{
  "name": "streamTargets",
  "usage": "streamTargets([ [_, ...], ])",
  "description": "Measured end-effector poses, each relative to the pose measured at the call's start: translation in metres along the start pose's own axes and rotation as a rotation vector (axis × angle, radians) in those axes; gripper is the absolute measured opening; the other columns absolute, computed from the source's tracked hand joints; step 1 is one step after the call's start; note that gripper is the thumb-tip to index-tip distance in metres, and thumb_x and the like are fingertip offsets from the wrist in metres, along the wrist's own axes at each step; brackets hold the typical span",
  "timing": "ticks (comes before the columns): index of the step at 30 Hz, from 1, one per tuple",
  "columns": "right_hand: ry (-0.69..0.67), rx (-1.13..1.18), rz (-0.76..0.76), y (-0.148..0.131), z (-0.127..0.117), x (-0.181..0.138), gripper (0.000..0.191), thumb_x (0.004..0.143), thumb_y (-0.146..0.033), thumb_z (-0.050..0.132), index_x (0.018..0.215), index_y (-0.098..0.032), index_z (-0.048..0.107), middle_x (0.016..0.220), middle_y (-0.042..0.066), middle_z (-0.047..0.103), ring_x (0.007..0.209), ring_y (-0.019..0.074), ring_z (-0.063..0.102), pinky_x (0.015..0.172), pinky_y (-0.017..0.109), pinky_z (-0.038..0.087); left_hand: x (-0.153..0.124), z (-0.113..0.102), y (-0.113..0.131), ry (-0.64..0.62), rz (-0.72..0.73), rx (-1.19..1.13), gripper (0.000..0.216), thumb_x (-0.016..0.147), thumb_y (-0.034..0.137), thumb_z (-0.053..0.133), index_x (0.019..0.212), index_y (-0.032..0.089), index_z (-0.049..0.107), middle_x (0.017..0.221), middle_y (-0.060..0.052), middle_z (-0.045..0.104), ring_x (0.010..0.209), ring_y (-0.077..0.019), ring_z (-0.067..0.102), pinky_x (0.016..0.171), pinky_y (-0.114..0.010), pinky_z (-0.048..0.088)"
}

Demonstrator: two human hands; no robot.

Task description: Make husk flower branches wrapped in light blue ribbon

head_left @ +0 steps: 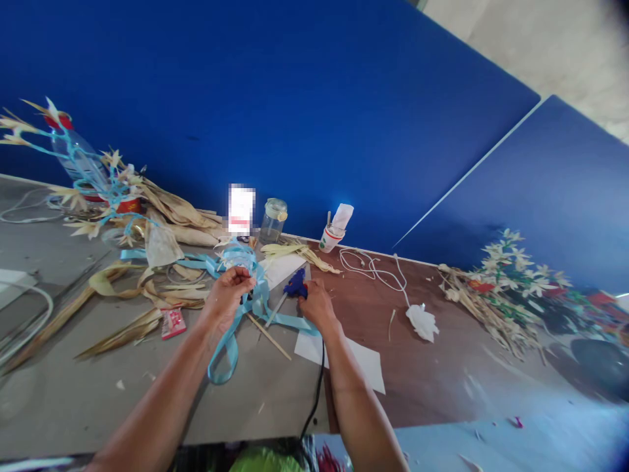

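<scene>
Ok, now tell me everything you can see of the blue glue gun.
The glue gun has a dark blue, plastic-looking body with a touch of orange-red beside the right hand, which grips it. It sits to the right of the left hand. A pale glue stick slants from it down toward the light blue ribbon. A black cord runs down from beneath the right hand; its join is hidden. The nozzle cannot be made out.

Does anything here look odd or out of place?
Nothing I can see is spilled or broken, just untidy. Dry husks lie strewn over the grey tabletop, blue ribbon trails in a loose loop, and at right a crumpled white wad looks odd, bunched at the end of a white cable.
</scene>
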State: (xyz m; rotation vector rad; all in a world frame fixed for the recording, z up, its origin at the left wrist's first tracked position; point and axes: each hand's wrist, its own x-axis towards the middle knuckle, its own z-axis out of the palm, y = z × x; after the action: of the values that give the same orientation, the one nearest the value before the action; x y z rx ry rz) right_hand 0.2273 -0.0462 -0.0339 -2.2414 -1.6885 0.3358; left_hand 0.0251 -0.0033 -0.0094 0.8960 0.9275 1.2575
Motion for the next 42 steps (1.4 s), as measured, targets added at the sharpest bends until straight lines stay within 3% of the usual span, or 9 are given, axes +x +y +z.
streamTargets([
  [4, 0.123, 0.165, 0.013, 0.005, -0.006, 0.004, 0.034, 0.068, -0.019, 0.053, 0.101, -0.013, 0.059, 0.110, 0.013, 0.053, 0.091, 0.0216, 0.058, 0.079, 0.031, 0.044, 0.000, 0.000, 0.001, 0.001, -0.034, -0.021, 0.035, 0.042, 0.024, 0.078, 0.065, 0.016, 0.053, 0.057, 0.007, 0.050, 0.052, -0.0065, 0.045, 0.052, -0.020, 0.033],
  [8, 0.210, 0.546, 0.010, 0.006, -0.016, 0.005, 0.032, 0.062, -0.025, 0.060, 0.092, -0.015, 0.058, 0.092, 0.007, 0.058, 0.081, 0.0190, 0.056, 0.074, 0.031, 0.045, 0.002, -0.001, -0.001, 0.008, -0.043, -0.020, 0.034, 0.044, 0.023, 0.078, 0.066, 0.016, 0.054, 0.056, 0.007, 0.051, 0.052, -0.0061, 0.045, 0.052, -0.019, 0.033],
  [12, 0.075, 1.122, 0.013, -0.004, -0.026, -0.003, 0.035, 0.061, -0.034, 0.066, 0.088, -0.016, 0.053, 0.066, -0.003, 0.052, 0.053, 0.0101, 0.046, 0.054, 0.025, 0.040, 0.003, -0.003, -0.002, 0.007, -0.021, 0.002, 0.032, 0.046, 0.024, 0.078, 0.066, 0.016, 0.055, 0.057, 0.007, 0.051, 0.052, -0.0066, 0.046, 0.052, -0.020, 0.034],
  [15, -0.027, 1.355, -0.083, -0.012, -0.033, -0.015, 0.031, 0.062, -0.032, 0.068, 0.086, -0.018, 0.054, 0.077, -0.001, 0.056, 0.047, 0.0058, 0.042, 0.048, 0.022, 0.035, 0.003, -0.003, -0.001, 0.013, -0.001, 0.009, 0.031, 0.046, 0.024, 0.078, 0.065, 0.016, 0.054, 0.056, 0.007, 0.052, 0.052, -0.0070, 0.047, 0.052, -0.020, 0.035],
  [18, -0.121, 1.292, -0.176, -0.015, -0.039, -0.028, 0.027, 0.066, -0.037, 0.064, 0.085, -0.018, 0.059, 0.087, 0.003, 0.060, 0.050, 0.0068, 0.045, 0.048, 0.023, 0.036, 0.003, -0.003, 0.001, 0.037, 0.015, 0.005, 0.031, 0.044, 0.024, 0.078, 0.063, 0.016, 0.054, 0.056, 0.006, 0.053, 0.052, -0.0070, 0.047, 0.053, -0.020, 0.035],
  [21, -0.158, 1.064, -0.225, -0.020, -0.045, -0.038, 0.024, 0.070, -0.039, 0.062, 0.081, -0.018, 0.063, 0.079, 0.003, 0.061, 0.060, 0.0107, 0.050, 0.053, 0.023, 0.041, 0.004, -0.004, 0.002, 0.050, 0.016, 0.023, 0.030, 0.045, 0.024, 0.076, 0.063, 0.015, 0.054, 0.054, 0.006, 0.053, 0.051, -0.0070, 0.046, 0.052, -0.020, 0.034],
  [26, -0.279, 0.791, -0.351, -0.031, -0.051, -0.044, 0.026, 0.075, -0.042, 0.060, 0.078, -0.017, 0.060, 0.067, -0.001, 0.056, 0.057, 0.0104, 0.048, 0.053, 0.023, 0.040, 0.006, -0.007, 0.001, 0.065, 0.023, 0.050, 0.029, 0.046, 0.025, 0.075, 0.063, 0.015, 0.054, 0.054, 0.006, 0.053, 0.051, -0.0073, 0.046, 0.053, -0.021, 0.033],
  [42, -0.100, 0.517, -0.520, -0.044, -0.039, -0.043, 0.036, 0.078, -0.046, 0.056, 0.062, -0.018, 0.042, 0.062, -0.003, 0.041, 0.058, 0.0093, 0.040, 0.054, 0.022, 0.030, 0.005, -0.006, 0.006, 0.029, -0.017, 0.041, 0.033, 0.043, 0.024, 0.078, 0.063, 0.015, 0.053, 0.054, 0.006, 0.053, 0.050, -0.0069, 0.044, 0.052, -0.021, 0.033],
])
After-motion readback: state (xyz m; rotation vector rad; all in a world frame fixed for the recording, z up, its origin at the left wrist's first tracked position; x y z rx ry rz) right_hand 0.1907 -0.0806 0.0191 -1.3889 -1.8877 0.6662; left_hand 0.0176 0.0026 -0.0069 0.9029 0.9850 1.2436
